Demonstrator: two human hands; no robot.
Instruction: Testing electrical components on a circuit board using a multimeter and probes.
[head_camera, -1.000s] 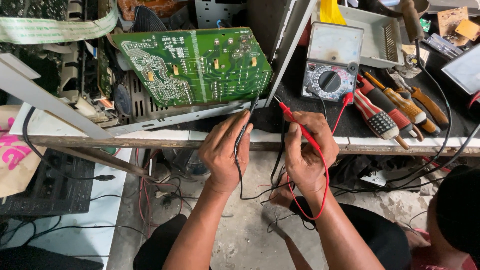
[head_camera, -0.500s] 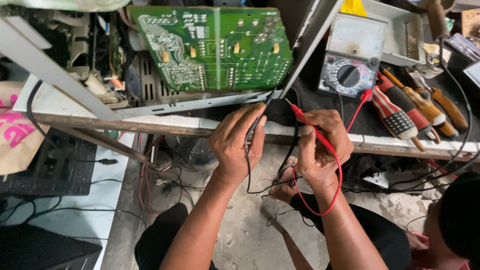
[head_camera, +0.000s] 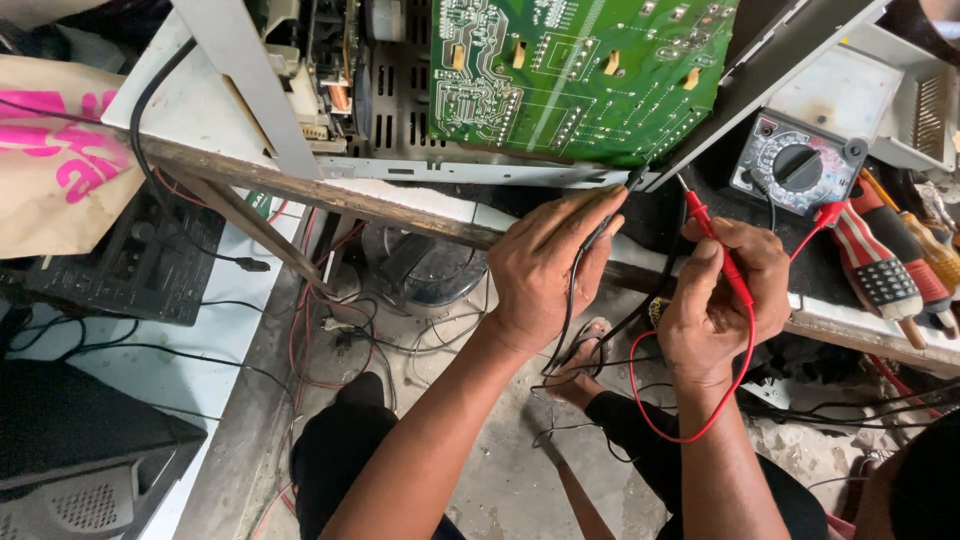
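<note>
Both hands have pushed forward to the bench edge, left hand (head_camera: 548, 268) pinching the black probe (head_camera: 630, 185), right hand (head_camera: 722, 290) pinching the red probe (head_camera: 712, 238), tips at the green circuit board (head_camera: 580, 75), so testing seems underway, each tip needing a solder point, with the meter (head_camera: 795, 165) beyond.

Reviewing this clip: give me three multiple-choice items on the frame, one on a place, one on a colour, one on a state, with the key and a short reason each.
1. Where is the dial meter?
A. on the floor
B. on the bench, right of the circuit board
C. in the left hand

2. What colour is the probe in the right hand?
A. red
B. yellow
C. blue

3. How does the left hand stand?
A. open and flat
B. fingers closed on the black probe
C. resting on the floor

Key: 1 B, the meter lies on the benchtop beside the green board. 2 A, the red probe and its lead show between the fingers. 3 B, the black lead runs out under the closed fingers.
</note>
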